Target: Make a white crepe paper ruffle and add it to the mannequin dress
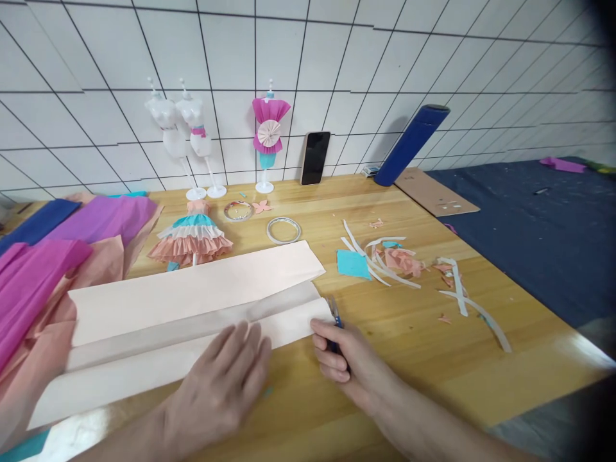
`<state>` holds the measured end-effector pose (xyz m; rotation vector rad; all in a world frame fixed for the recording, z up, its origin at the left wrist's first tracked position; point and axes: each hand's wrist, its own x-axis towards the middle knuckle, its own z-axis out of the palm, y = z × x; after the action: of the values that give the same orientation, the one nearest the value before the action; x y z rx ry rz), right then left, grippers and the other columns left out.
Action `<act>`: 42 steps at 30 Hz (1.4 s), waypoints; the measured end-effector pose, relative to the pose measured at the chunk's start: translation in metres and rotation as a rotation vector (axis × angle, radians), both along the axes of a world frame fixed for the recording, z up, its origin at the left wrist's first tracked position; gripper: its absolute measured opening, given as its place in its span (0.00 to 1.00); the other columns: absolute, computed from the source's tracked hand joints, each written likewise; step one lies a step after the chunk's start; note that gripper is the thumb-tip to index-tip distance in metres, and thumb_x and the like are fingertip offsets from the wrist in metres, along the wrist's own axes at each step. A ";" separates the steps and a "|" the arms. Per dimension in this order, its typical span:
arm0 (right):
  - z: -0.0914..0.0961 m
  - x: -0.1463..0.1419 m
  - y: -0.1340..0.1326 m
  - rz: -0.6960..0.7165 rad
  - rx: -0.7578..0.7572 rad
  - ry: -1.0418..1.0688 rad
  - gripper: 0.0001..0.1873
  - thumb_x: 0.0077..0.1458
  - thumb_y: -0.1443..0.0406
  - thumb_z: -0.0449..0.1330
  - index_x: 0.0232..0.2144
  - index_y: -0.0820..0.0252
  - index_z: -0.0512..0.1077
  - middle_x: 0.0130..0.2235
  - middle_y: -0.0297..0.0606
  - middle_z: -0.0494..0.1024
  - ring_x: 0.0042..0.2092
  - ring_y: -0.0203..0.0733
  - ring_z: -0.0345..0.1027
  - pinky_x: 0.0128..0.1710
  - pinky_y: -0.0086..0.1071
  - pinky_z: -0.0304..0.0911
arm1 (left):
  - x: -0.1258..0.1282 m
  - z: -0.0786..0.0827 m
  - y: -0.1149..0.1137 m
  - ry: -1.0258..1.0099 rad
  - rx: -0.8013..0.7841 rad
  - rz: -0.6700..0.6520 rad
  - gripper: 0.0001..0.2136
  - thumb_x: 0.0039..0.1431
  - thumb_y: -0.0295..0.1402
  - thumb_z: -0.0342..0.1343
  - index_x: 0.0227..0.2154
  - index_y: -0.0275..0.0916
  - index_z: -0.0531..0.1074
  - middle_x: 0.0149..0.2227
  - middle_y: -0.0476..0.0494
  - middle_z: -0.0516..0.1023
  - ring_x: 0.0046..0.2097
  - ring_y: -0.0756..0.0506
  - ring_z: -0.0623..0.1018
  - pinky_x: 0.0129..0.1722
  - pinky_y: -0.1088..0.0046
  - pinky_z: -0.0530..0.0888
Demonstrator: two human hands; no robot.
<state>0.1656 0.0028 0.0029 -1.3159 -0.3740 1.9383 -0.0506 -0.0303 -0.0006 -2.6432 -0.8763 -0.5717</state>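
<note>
A wide pale pink sheet (192, 289), which looks like crepe paper, lies across the table with its near side folded over. My left hand (224, 375) rests over the near fold, slightly blurred, fingers loosely extended and holding nothing visible. At the sheet's right end, my right hand (346, 359) is closed around small scissors (336, 319) with blue handles, blades pointing away from me. My right thumb and forefinger touch the folded corner. Beyond the sheet lies a small ruffled dress (193, 232) in peach, turquoise and white.
Three small white mannequins stand by the tiled wall, one wearing a magenta top (270, 119). A phone (315, 158) and a blue tube (412, 144) lean there. Tape rolls (283, 231), paper strips and a turquoise piece (353, 263) lie on the table (423, 391). Coloured paper (101, 221) piles at left.
</note>
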 end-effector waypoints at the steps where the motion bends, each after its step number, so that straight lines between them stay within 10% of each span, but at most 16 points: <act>1: 0.000 0.000 0.000 -0.001 -0.004 0.004 0.15 0.38 0.63 0.66 0.15 0.63 0.63 0.14 0.24 0.62 0.12 0.20 0.44 0.11 0.19 0.37 | 0.005 -0.004 -0.007 -0.101 -0.080 -0.028 0.12 0.57 0.23 0.51 0.43 0.30 0.71 0.41 0.32 0.78 0.41 0.38 0.76 0.38 0.62 0.73; 3: 0.000 0.001 0.000 -0.003 -0.008 0.012 0.15 0.37 0.63 0.66 0.15 0.63 0.63 0.14 0.24 0.62 0.12 0.20 0.44 0.11 0.19 0.37 | 0.018 -0.013 -0.021 -0.447 -0.450 -0.091 0.09 0.60 0.32 0.51 0.38 0.35 0.74 0.26 0.41 0.77 0.27 0.45 0.74 0.26 0.70 0.70; 7: -0.001 0.002 -0.001 0.002 -0.006 0.030 0.16 0.36 0.62 0.67 0.15 0.63 0.64 0.13 0.24 0.63 0.12 0.19 0.43 0.10 0.19 0.37 | 0.054 -0.015 -0.027 -0.987 -1.969 0.111 0.29 0.54 0.58 0.47 0.44 0.35 0.70 0.25 0.45 0.73 0.17 0.53 0.65 0.14 0.77 0.58; 9: -0.001 0.002 -0.001 0.020 -0.004 0.042 0.16 0.36 0.61 0.67 0.14 0.63 0.64 0.11 0.22 0.59 0.11 0.20 0.41 0.10 0.19 0.36 | 0.068 -0.007 -0.019 -1.383 -2.185 0.239 0.32 0.46 0.60 0.52 0.46 0.39 0.66 0.30 0.47 0.71 0.18 0.55 0.63 0.13 0.79 0.57; 13: -0.001 0.002 -0.003 0.046 0.007 0.065 0.18 0.36 0.58 0.68 0.13 0.63 0.64 0.08 0.21 0.55 0.11 0.20 0.40 0.10 0.19 0.35 | 0.086 0.008 -0.002 -1.717 -2.156 0.399 0.28 0.44 0.57 0.57 0.39 0.38 0.67 0.25 0.52 0.67 0.17 0.57 0.59 0.12 0.81 0.49; 22: 0.010 0.017 -0.015 -0.018 -0.001 0.100 0.25 0.34 0.49 0.69 0.16 0.64 0.66 0.13 0.25 0.61 0.13 0.20 0.44 0.11 0.19 0.38 | 0.100 0.010 0.012 -1.755 -1.995 0.657 0.21 0.48 0.51 0.56 0.22 0.34 0.64 0.21 0.52 0.65 0.16 0.58 0.57 0.15 0.78 0.46; 28: 0.007 0.031 -0.051 -0.046 -0.076 0.102 0.26 0.40 0.48 0.67 0.37 0.57 0.71 0.22 0.27 0.68 0.15 0.24 0.52 0.13 0.21 0.44 | 0.100 0.010 0.009 -1.748 -2.055 0.614 0.22 0.53 0.52 0.51 0.20 0.34 0.65 0.15 0.53 0.60 0.15 0.56 0.55 0.16 0.77 0.47; 42: 0.000 0.024 -0.068 0.170 -0.088 0.113 0.23 0.45 0.45 0.61 0.30 0.58 0.69 0.21 0.26 0.65 0.13 0.24 0.53 0.12 0.21 0.46 | 0.094 0.010 0.009 -1.755 -2.108 0.540 0.24 0.62 0.48 0.41 0.20 0.34 0.65 0.11 0.53 0.59 0.14 0.55 0.56 0.18 0.77 0.48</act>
<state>0.1895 -0.0652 0.0024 -1.2577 -0.3581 2.1826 0.0437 -0.0218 0.0091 0.1874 0.9991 0.7444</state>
